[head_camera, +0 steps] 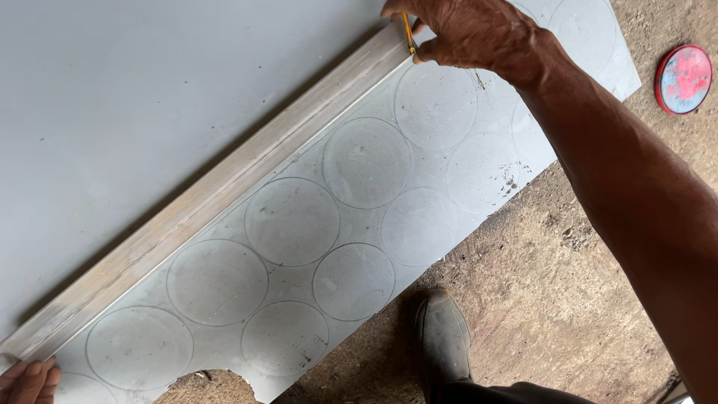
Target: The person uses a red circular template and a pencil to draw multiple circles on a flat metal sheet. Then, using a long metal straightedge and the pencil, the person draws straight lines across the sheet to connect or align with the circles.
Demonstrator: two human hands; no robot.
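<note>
Nearest us is our right forearm, running down the right edge of the view to our right hand [467, 31] at the top. Its fingers [430, 51] are pinched shut on one yellow pencil [409, 34], whose tip meets the far end of one long, pale wooden straightedge [217, 191]. That straightedge lies diagonally across one grey metal sheet [112, 97], from lower left to upper right. Our left hand [28, 380] shows only at the lower left corner, fingertips pressing beside the near end of the straightedge; we cannot tell how far its fingers are curled. Below the straightedge we count at least ten circles [292, 221] scribed on the sheet, in two rough rows, touching or nearly touching each other. One rounded notch is cut out of the sheet's lower edge. One dark shoe [443, 337] stands on the dirt floor [546, 299] just beside the sheet. One round red lid [683, 78] lies on the floor at upper right, well apart from the sheet.
</note>
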